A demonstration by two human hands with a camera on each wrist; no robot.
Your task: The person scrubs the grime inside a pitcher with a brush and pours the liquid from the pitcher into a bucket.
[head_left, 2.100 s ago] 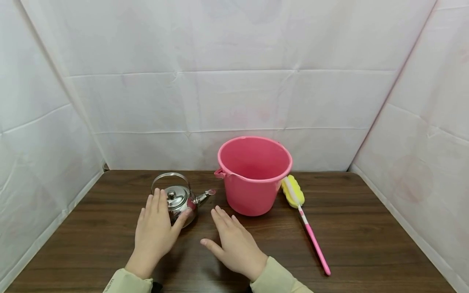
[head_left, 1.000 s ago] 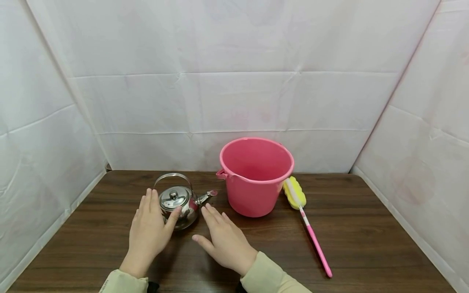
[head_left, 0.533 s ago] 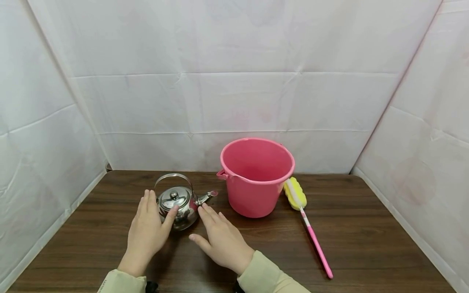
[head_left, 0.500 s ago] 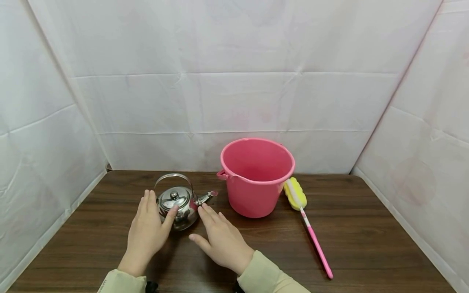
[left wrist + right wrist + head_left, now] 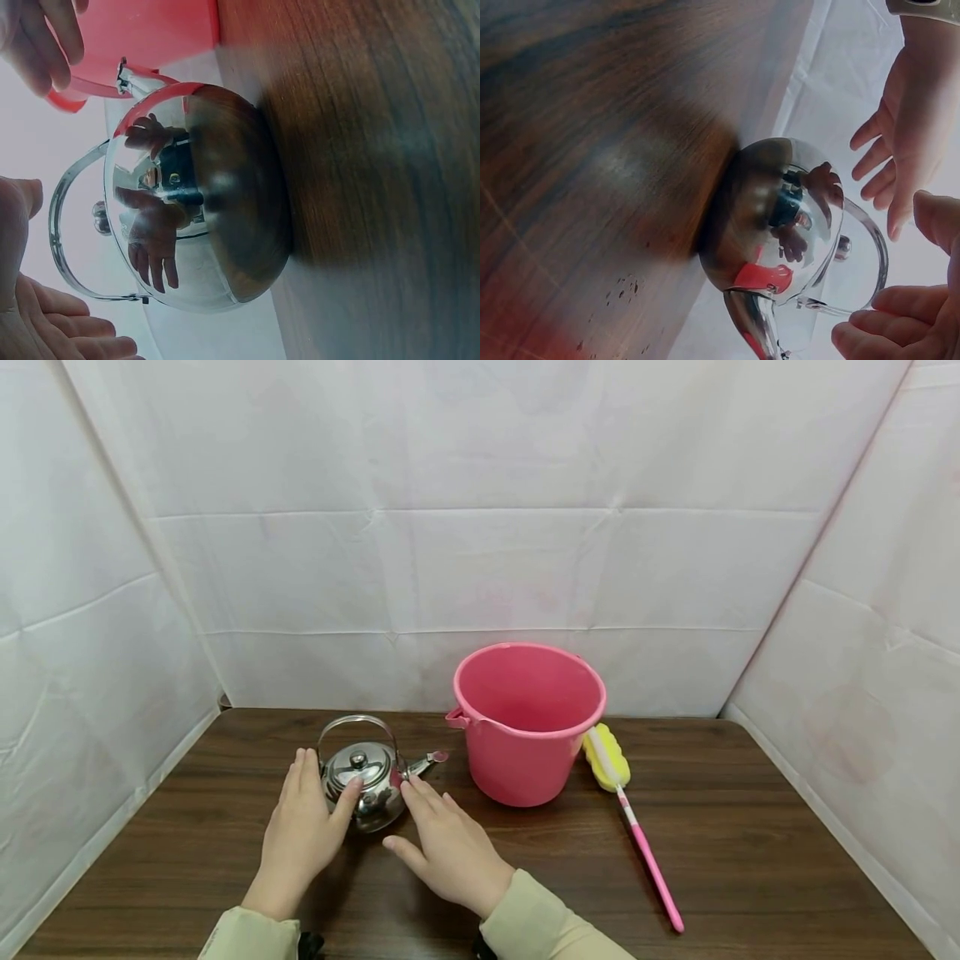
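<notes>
The steel kettle point(image 5: 381, 783) stands upright on the left half of the table point(image 5: 750, 827), short of the back edge, with a broad strip of wood between it and the left edge. Its arched handle point(image 5: 358, 719) is raised, and its spout point(image 5: 422, 766) points right, towards the bucket, with a small gap before the bucket's wall. The left hand point(image 5: 300, 835) is wide, fingers straight and thumb spread, just beside the kettle's left side. The right hand point(image 5: 453, 852) is wide too, its thumb apart and its fingertips by the root of the spout; contact there cannot be told. The left wrist view shows space between the left hand and the kettle's body.

Small specks point(image 5: 626, 289) lie on the wood near the spout. The pink bucket point(image 5: 521, 764) stands upright near the back edge. Right of it lies a brush point(image 5: 627, 810), its yellow head close by the bucket and its pink grip slanting to the front, with wide wood out to the right edge. White cloth point(image 5: 495, 568) bounds the back and sides.

Two seconds ago the right hand was farther right, and the left hand covered more of the kettle; kettle, bucket and brush keep their places.
</notes>
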